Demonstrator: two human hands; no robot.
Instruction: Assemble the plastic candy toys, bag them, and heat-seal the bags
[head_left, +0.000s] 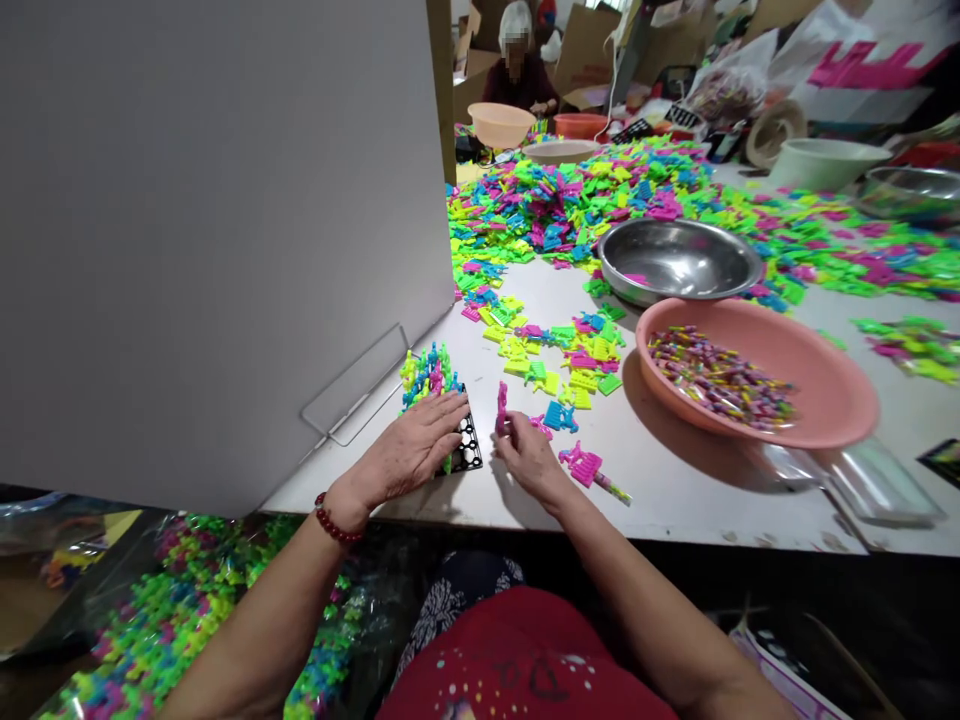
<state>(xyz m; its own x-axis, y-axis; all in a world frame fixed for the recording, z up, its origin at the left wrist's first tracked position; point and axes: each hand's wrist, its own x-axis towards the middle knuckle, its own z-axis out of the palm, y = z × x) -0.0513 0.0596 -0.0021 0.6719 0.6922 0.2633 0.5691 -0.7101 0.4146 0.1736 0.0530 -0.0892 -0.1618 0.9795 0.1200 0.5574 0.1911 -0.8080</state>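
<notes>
My left hand (416, 440) lies flat, fingers stretched out, over a black perforated rack (469, 440) at the table's near edge. Upright green, blue, yellow and pink plastic figures (431, 372) stand in the rack behind that hand. Just right of the rack, my right hand (529, 455) pinches a pink plastic piece (502, 405) held upright. Beside it on the table lie a blue comb-shaped piece (561, 416) and a pink comb-shaped piece (582, 464). A small patterned stick (613, 488) touches the latter. The rack's left part is hidden under my left hand.
A tall grey panel (225, 220) with a wire loop (352, 385) blocks the left. To the right stand a pink bowl (840, 400) of small patterned sticks and a steel bowl (690, 260). Piled colourful pieces (585, 190) cover the back. A person (517, 70) sits beyond.
</notes>
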